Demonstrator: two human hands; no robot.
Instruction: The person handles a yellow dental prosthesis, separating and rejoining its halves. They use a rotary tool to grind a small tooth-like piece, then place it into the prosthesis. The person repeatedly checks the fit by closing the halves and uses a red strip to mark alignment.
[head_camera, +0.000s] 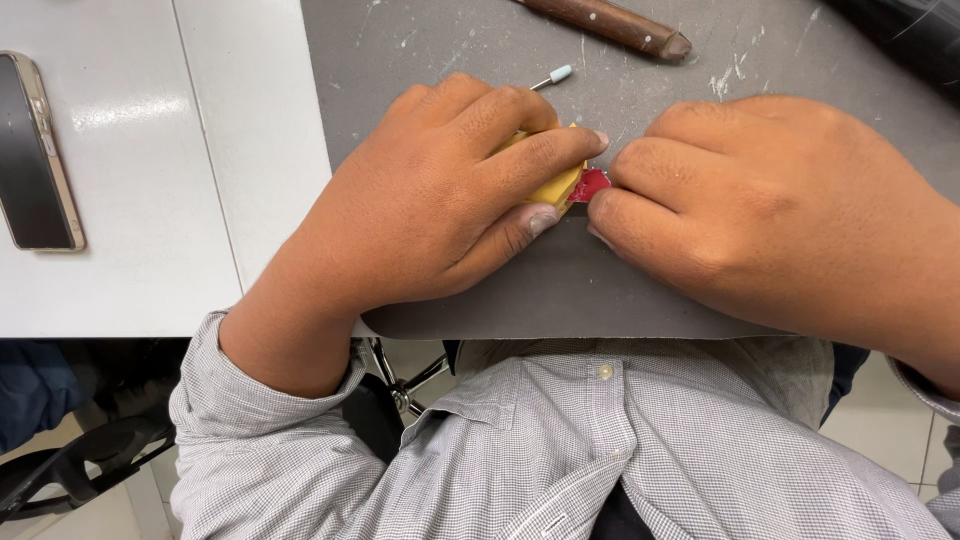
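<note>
Small red piece (590, 184) pinched at the middle of a grey work mat (560, 290), pressed against the right end of a yellow block (556, 186). Block mostly hidden under the left hand (440, 195), fingers curled over its top and thumb pressed along its near edge, gripping it flat to the mat. Right hand (770, 210) closed beside it, fingertips bunched on the red piece, knuckles raised. Just beyond the left hand's knuckles, a thin metal-shanked bit with a pale blue tip (553, 77), lying on the mat and partly covered. Farther off, at the far edge, a brown wooden tool handle (615, 24), lying aslant. White scratches and dust scattered over the mat's far part. Off to the left, on the white tabletop (150, 200), a dark phone (35, 150), face up. Nearest, a grey checked shirt (560, 450) below the mat's near edge.
</note>
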